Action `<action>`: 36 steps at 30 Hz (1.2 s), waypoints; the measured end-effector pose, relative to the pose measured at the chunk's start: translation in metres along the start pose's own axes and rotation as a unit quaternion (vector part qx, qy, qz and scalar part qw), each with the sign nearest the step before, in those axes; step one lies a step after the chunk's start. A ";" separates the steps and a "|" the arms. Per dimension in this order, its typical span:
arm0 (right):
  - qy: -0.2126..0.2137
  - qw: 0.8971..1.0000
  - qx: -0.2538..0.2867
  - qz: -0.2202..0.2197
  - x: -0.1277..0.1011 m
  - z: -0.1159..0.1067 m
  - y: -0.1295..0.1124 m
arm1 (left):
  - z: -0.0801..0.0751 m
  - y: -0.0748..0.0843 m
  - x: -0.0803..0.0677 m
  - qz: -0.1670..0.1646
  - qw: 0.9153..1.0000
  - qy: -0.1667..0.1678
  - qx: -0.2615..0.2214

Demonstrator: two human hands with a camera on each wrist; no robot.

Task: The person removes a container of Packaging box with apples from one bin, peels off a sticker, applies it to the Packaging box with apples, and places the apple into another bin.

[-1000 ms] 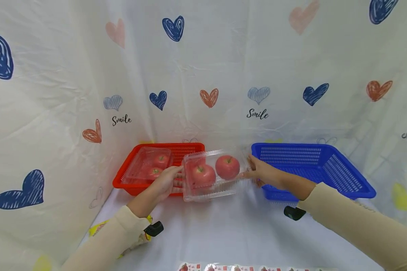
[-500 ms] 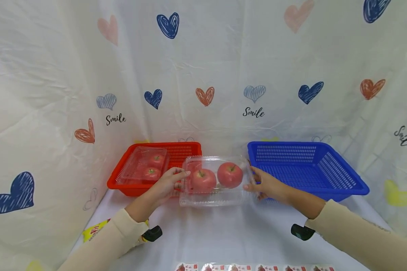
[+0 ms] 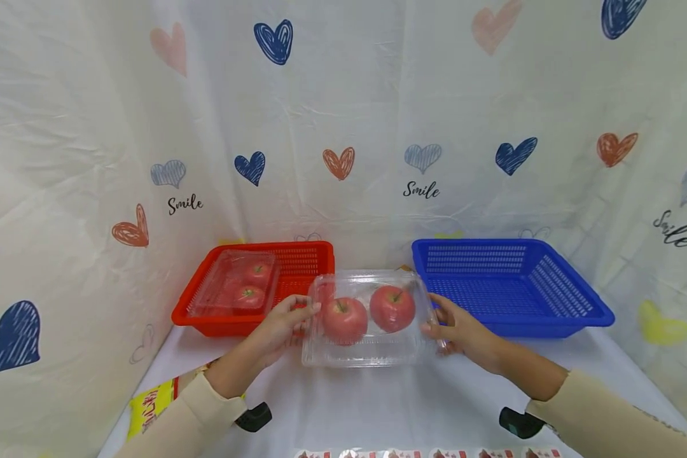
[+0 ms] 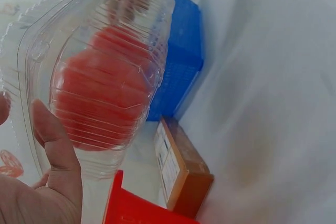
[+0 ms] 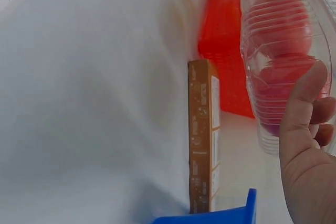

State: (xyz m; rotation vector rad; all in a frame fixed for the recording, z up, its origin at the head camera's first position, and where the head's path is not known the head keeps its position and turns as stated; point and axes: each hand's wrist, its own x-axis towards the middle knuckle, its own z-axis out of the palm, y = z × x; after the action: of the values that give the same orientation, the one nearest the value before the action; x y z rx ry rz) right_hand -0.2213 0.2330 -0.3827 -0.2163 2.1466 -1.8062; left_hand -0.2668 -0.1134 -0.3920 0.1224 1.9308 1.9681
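A clear plastic clamshell box (image 3: pixel 362 357) with two red apples (image 3: pixel 345 321) inside is held up over the white table, between the two baskets. My left hand (image 3: pixel 276 329) grips its left end, thumb on the near side. At the right end, my right hand (image 3: pixel 465 332) holds it between thumb and fingers. The left wrist view shows the ribbed underside of the box (image 4: pixel 100 98) off the table, my left thumb (image 4: pixel 55 145) against its rim. In the right wrist view, my right hand (image 5: pixel 310 166) grips the other end.
A red basket (image 3: pixel 306 254) at back left holds another clear box of apples (image 3: pixel 249 298). The blue basket (image 3: pixel 475 286) stands at back right. A brown carton (image 5: pixel 199 135) lies between them. A yellow packet (image 3: pixel 151 406) lies by my left sleeve; a sticker strip (image 3: pixel 403 454) lines the front.
Both hands have brought the apple box down and nearer to me, and it has gone from tilted to about level. The head view has shifted slightly.
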 end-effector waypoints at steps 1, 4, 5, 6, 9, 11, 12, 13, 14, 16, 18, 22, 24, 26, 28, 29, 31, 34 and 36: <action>-0.001 1.000 0.010 -0.002 -0.003 0.001 0.002 | 0.001 -0.002 -0.001 -0.001 1.000 -0.002 0.002; -0.012 0.999 0.040 -0.013 -0.012 0.001 0.009 | 0.004 -0.007 -0.004 -0.009 1.000 -0.006 0.011; -0.015 0.999 0.047 -0.016 -0.014 0.002 0.011 | 0.005 -0.009 -0.005 -0.013 1.000 -0.008 0.012; -0.019 0.998 0.052 -0.020 -0.017 0.002 0.014 | 0.005 -0.011 -0.005 -0.016 1.000 -0.011 0.012; -0.028 0.997 0.074 -0.023 -0.020 0.004 0.019 | 0.005 -0.016 -0.009 -0.020 1.000 -0.016 0.012; -0.030 0.996 0.077 -0.028 -0.022 0.006 0.023 | 0.005 -0.020 -0.012 -0.021 0.999 -0.019 0.014; -0.031 0.996 0.079 -0.030 -0.023 0.006 0.025 | 0.005 -0.022 -0.013 -0.021 0.999 -0.019 0.016; -0.032 0.996 0.080 -0.034 -0.024 0.006 0.026 | 0.005 -0.025 -0.014 -0.021 0.999 -0.019 0.018; -0.034 0.995 0.082 -0.036 -0.025 0.007 0.028 | 0.006 -0.027 -0.015 -0.022 0.999 -0.020 0.018; -0.039 0.995 0.082 -0.043 -0.028 0.007 0.033 | 0.007 -0.033 -0.017 -0.024 0.999 -0.019 0.021; -0.044 0.994 0.086 -0.052 -0.032 0.007 0.038 | 0.008 -0.038 -0.018 -0.023 0.999 -0.023 0.020; -0.049 0.992 0.099 -0.067 -0.038 0.006 0.050 | 0.012 -0.048 -0.019 -0.024 0.999 -0.030 0.011; -0.052 0.990 0.109 -0.071 -0.040 0.006 0.055 | 0.014 -0.052 -0.019 -0.028 0.999 -0.031 0.003; -0.054 0.989 0.117 -0.074 -0.042 0.007 0.059 | 0.015 -0.055 -0.019 -0.031 0.999 -0.032 -0.003; -0.056 0.987 0.126 -0.082 -0.042 0.007 0.064 | 0.017 -0.058 -0.018 -0.031 0.999 -0.035 -0.008; -0.055 0.986 0.132 -0.083 -0.042 0.008 0.065 | 0.017 -0.058 -0.018 -0.031 0.999 -0.036 -0.010; -0.052 0.985 0.143 -0.084 -0.042 0.010 0.069 | 0.018 -0.060 -0.018 -0.029 0.999 -0.034 -0.010; -0.045 0.984 0.152 -0.077 -0.042 0.012 0.074 | 0.018 -0.063 -0.018 -0.028 0.999 -0.026 -0.006; -0.037 0.985 0.154 -0.068 -0.041 0.013 0.076 | 0.017 -0.064 -0.019 -0.029 0.999 -0.020 -0.005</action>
State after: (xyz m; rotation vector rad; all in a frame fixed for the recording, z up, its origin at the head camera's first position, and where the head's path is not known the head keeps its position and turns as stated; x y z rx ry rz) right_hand -0.1712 0.2479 -0.4529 -0.3545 1.8094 -2.1406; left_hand -0.2306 -0.1040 -0.4505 0.1007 1.8766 1.9229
